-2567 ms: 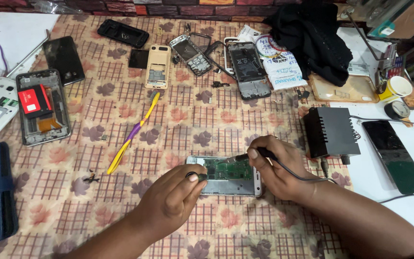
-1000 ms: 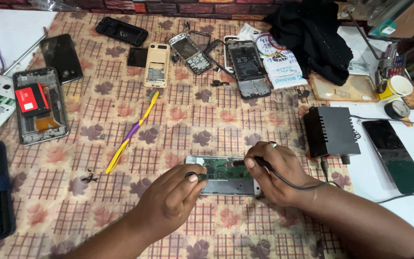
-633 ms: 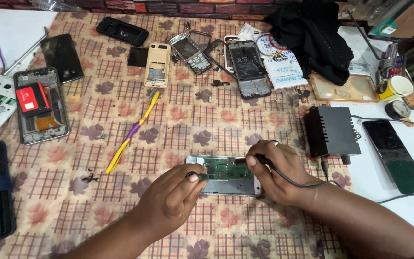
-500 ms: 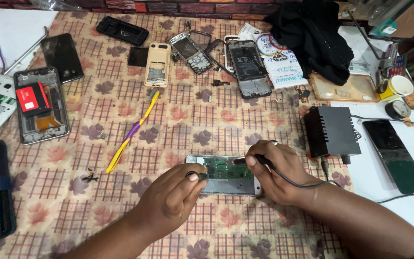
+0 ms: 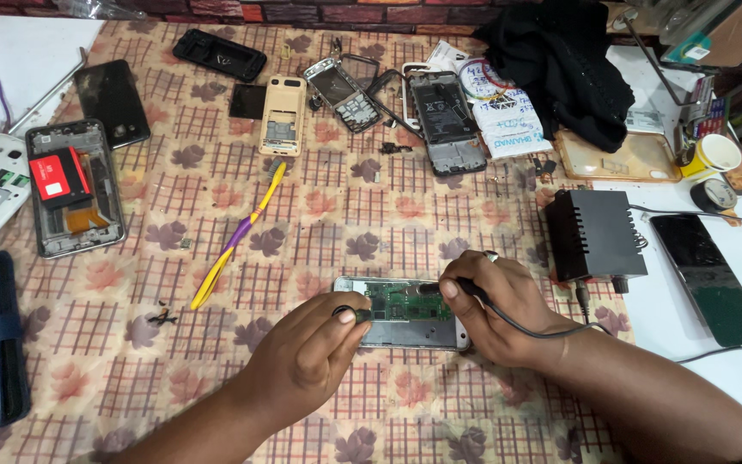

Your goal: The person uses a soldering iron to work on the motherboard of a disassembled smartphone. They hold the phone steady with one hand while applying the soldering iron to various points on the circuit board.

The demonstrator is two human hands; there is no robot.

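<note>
Opened silver phone with exposed green circuit board lies flat on the floral checked cloth surface, between both hands. Left hand: fingers curled narrow, pinching a small dark probe tip at the phone's left end. Right hand: fingers closed around a black corded probe, its tip on the board.

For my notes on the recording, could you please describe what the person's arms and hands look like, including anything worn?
Both forearms are bare, with no sleeves, gloves or watch in view. The right hand wears a small silver-coloured ring on one finger. The left hand shows no jewellery. Fingernails are short and unpainted.
</note>
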